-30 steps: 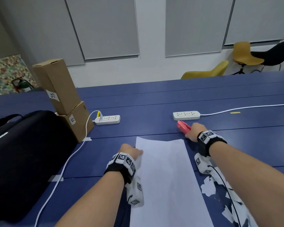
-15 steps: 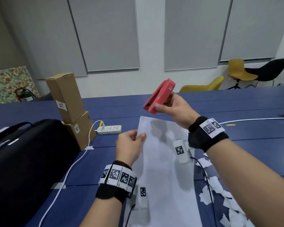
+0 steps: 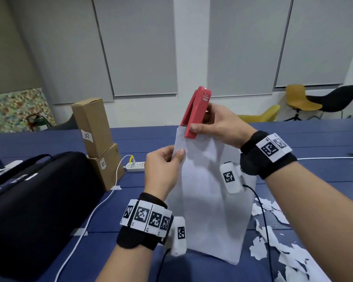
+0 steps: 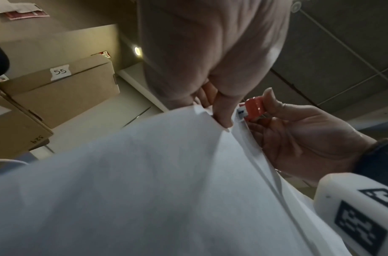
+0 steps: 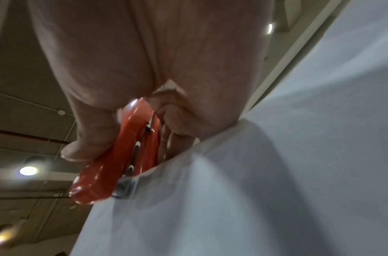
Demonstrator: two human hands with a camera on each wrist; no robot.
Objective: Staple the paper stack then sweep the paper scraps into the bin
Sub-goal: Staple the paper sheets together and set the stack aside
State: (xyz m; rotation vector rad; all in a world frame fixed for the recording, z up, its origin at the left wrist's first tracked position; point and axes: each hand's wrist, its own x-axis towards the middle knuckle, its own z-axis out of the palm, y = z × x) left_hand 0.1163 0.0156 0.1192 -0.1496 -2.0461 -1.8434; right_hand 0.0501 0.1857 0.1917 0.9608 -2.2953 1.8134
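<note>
A white paper stack (image 3: 208, 200) is lifted off the blue table (image 3: 314, 139), its top end raised. My left hand (image 3: 172, 155) pinches its upper left edge between thumb and fingers; the left wrist view shows that pinch on the paper stack (image 4: 144, 181). My right hand (image 3: 204, 127) grips a red stapler (image 3: 196, 112) held nearly upright, its mouth over the stack's top left corner. In the right wrist view the stapler (image 5: 122, 161) meets the paper's edge. Torn white paper scraps (image 3: 277, 247) lie on the table at the lower right.
A black bag (image 3: 33, 210) fills the left side. Two stacked cardboard boxes (image 3: 96, 139) stand behind it, next to a white power strip (image 3: 136, 166) with a cable. Yellow and black chairs (image 3: 306, 102) stand beyond the table's far edge. No bin is in view.
My right hand picked the stapler up from the table, raised it and brought its mouth down onto the stack's top corner. My left hand lifted the paper's top end off the table.
</note>
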